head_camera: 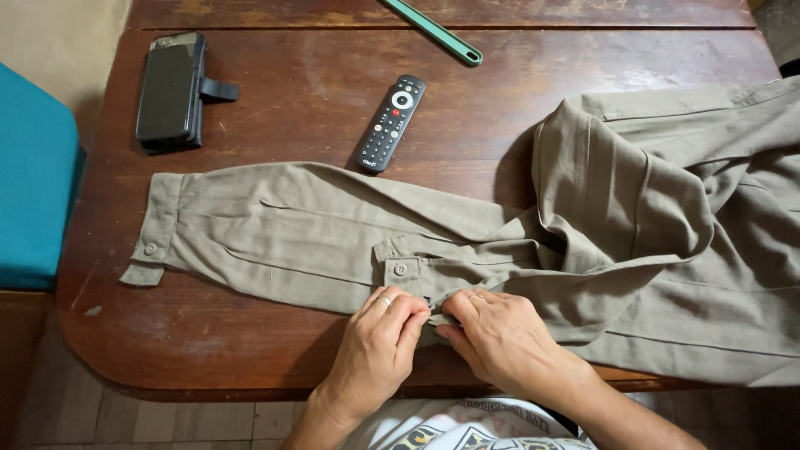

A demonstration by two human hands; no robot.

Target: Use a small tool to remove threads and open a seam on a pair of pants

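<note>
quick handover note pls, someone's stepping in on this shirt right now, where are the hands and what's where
Left hand: fingers pinching the lower edge of the khaki shirt sleeve, just below its small button tab.
Right hand: pinching the same edge, touching the left hand.
Sleeve lies flat, stretched out to the left across the wooden table, cuff at the far left; the rest of the shirt is bunched at right.
Behind it: remote control, phone in a case, green tool.
Done: sleeve spread out. Left: the bunched body is not smoothed yet.
</note>
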